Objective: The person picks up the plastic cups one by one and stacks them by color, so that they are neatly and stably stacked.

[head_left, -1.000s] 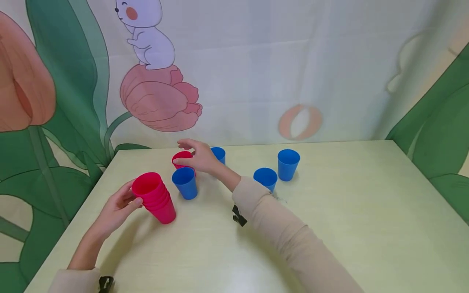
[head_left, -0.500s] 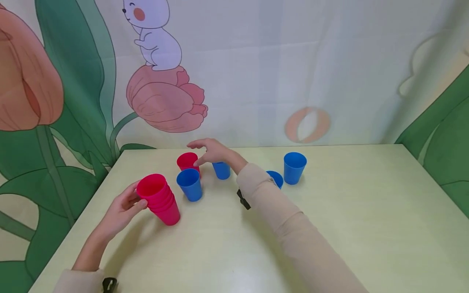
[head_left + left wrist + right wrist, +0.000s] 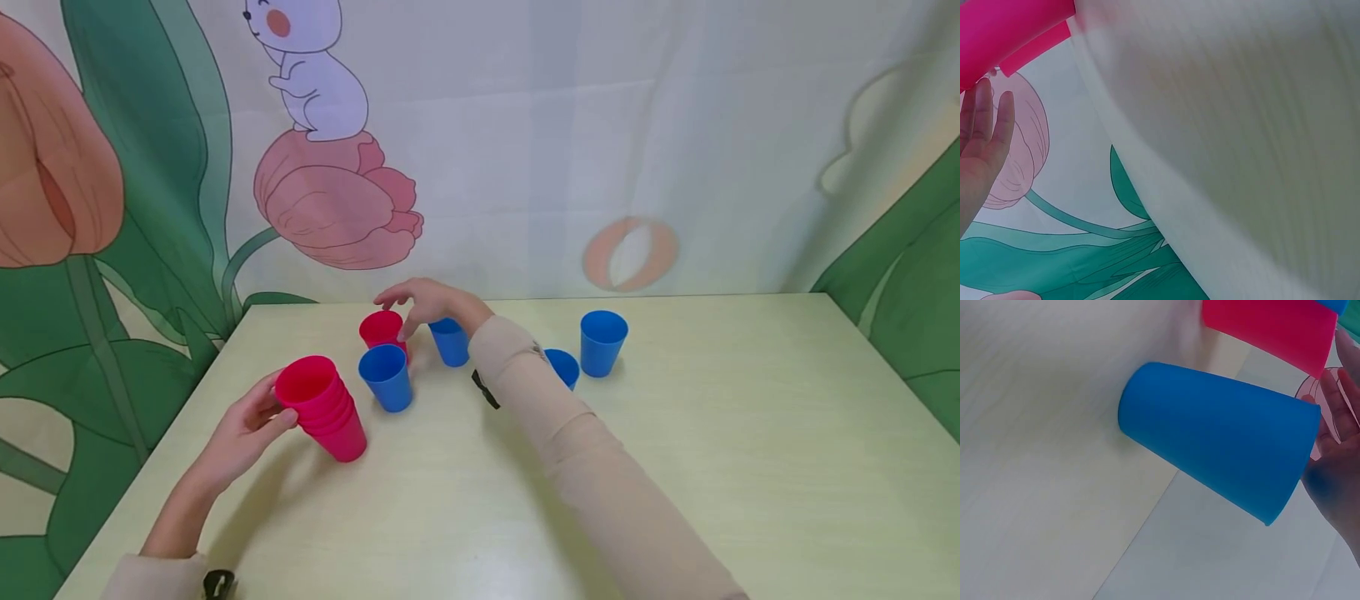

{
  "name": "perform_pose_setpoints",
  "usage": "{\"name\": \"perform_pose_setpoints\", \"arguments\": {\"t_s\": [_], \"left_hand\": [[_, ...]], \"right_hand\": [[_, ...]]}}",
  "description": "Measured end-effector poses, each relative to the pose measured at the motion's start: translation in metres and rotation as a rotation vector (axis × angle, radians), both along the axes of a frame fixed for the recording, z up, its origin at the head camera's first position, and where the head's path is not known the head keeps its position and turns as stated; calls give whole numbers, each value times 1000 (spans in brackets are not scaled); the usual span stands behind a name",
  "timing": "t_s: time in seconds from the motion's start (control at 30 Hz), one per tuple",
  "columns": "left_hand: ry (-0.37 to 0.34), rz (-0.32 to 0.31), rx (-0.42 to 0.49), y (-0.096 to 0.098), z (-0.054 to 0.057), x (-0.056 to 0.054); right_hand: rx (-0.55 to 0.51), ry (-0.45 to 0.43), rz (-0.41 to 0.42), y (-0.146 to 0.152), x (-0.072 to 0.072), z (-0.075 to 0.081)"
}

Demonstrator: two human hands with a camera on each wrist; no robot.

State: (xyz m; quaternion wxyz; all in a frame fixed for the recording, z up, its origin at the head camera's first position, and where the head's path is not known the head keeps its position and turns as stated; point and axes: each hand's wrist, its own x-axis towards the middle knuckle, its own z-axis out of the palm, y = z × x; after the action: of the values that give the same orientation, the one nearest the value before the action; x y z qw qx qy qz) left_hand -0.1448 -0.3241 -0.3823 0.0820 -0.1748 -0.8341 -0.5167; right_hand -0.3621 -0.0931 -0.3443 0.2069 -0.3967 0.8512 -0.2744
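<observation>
My left hand [image 3: 243,429] grips a stack of red cups [image 3: 337,429] near its top, thumb in front and fingers behind. The stack leans toward this hand, its mouth tipped to the left. At the back left, my right hand [image 3: 435,302] reaches over a single upright red cup [image 3: 382,327], with the thumb at the rim's right side. In the right wrist view, that hand's fingers [image 3: 1338,409] extend just past the red cup's rim. A blue cup [image 3: 387,379] stands right in front of the red one. Another blue cup [image 3: 450,343] is beneath my right wrist.
Two more blue cups stand farther right: one [image 3: 602,343] near the back edge, the other [image 3: 564,367] partly hidden by my right sleeve [image 3: 555,417]. A printed cloth [image 3: 510,167] hangs behind the pale table [image 3: 712,467].
My right hand has drawn back from over the lone red cup toward the right, then shifted slightly left again. The left hand keeps its hold on the stack; the head view has shifted slightly.
</observation>
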Motion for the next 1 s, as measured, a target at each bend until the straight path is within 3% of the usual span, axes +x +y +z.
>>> {"name": "perform_pose_setpoints", "arguments": {"t_s": [0.27, 0.77, 1.0], "left_hand": [[-4, 2, 0, -2, 1, 2], [-17, -12, 4, 0, 2, 0], [-23, -6, 6, -1, 1, 0]], "right_hand": [[51, -39, 0, -8, 0, -2], [120, 10, -40, -12, 2, -6], [93, 15, -69, -13, 1, -7]]}}
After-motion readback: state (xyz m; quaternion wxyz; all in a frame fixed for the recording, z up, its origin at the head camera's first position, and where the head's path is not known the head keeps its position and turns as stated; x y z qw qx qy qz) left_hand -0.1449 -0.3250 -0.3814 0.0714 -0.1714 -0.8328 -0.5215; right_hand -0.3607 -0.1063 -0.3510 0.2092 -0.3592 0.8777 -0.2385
